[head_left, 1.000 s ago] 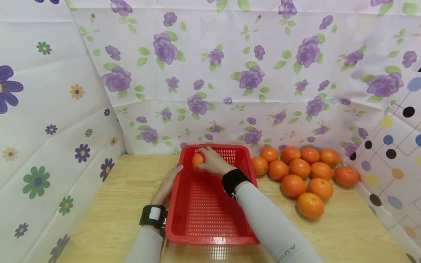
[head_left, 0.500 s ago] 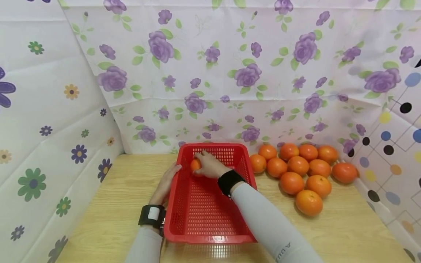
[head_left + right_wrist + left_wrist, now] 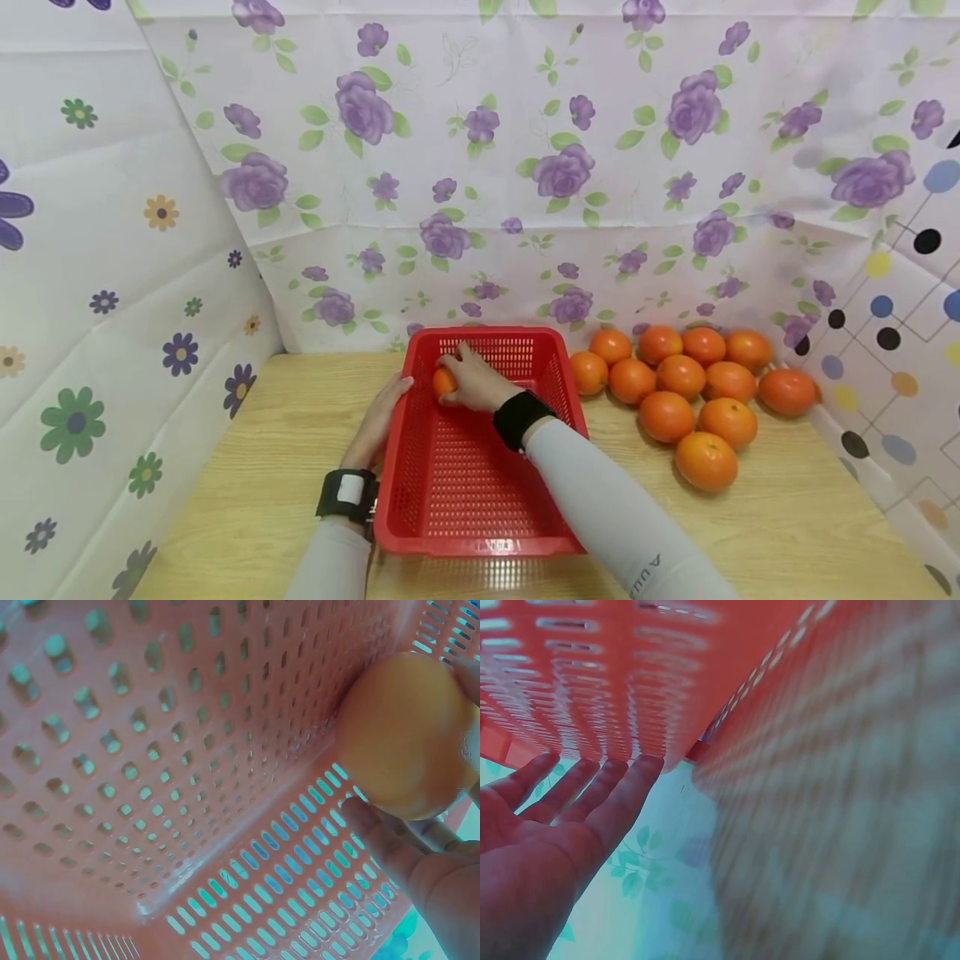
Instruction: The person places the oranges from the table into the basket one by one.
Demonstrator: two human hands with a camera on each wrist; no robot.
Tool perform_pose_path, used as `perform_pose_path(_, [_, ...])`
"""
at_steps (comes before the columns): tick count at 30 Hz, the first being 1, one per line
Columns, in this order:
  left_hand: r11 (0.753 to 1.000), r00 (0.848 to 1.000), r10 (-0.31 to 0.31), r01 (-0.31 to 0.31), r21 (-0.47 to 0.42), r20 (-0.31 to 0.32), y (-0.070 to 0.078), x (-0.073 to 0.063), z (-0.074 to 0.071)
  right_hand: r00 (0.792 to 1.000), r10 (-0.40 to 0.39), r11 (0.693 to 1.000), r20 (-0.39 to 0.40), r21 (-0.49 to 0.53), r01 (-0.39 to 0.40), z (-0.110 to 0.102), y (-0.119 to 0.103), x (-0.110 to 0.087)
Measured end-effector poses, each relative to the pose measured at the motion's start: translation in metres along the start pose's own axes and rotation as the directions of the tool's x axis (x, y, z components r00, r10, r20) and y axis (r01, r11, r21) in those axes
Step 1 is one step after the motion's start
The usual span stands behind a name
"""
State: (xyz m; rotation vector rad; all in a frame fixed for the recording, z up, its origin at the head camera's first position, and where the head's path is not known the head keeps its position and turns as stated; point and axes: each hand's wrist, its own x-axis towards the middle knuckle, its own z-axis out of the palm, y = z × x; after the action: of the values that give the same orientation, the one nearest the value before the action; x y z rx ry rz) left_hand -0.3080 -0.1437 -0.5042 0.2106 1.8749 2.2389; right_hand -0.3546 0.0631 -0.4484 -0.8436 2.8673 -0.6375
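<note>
A red perforated plastic basket point(image 3: 480, 546) sits on the wooden table. Inside its far left corner lies an orange point(image 3: 443, 382), with my right hand point(image 3: 482, 382) reaching in from above and its fingers and thumb around the fruit. In the right wrist view the orange point(image 3: 401, 735) sits against the basket wall, with fingers at its right and underside. My left hand point(image 3: 373, 423) rests along the outside of the basket's left wall. The left wrist view shows that hand's fingers point(image 3: 622, 795) straight, tips at the perforated side.
Several oranges point(image 3: 681, 377) lie grouped on the wooden table point(image 3: 795, 517) to the right of the basket, the nearest orange point(image 3: 706, 462) toward the front. A flowered sheet point(image 3: 480, 208) hangs close behind the basket, with patterned sheets at both sides.
My right hand has lowered the orange slightly down and left in the far left corner, and its fingers have spread a little. The left hand stays at the basket's side.
</note>
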Motion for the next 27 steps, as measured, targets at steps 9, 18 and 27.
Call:
perform_pose_path(9, [1.0, 1.0, -0.003, 0.003, 0.012, 0.008, -0.001, -0.0006, 0.0001, 0.999, 0.023, 1.0, 0.032, -0.004, -0.023, 0.0001, -0.0019, -0.0022])
perform_pose_path(18, [1.0, 1.0, 0.002, -0.002, -0.012, 0.003, 0.0011, -0.0009, 0.0016, 0.999, -0.012, 1.0, 0.032, 0.012, 0.012, -0.004, -0.0034, -0.0035])
perform_pose_path(27, [1.0, 0.999, 0.02, -0.02, 0.02, 0.025, 0.0005, 0.0002, -0.0002, 1.0, -0.01, 1.0, 0.026, 0.023, 0.009, -0.0022, -0.0008, -0.0024])
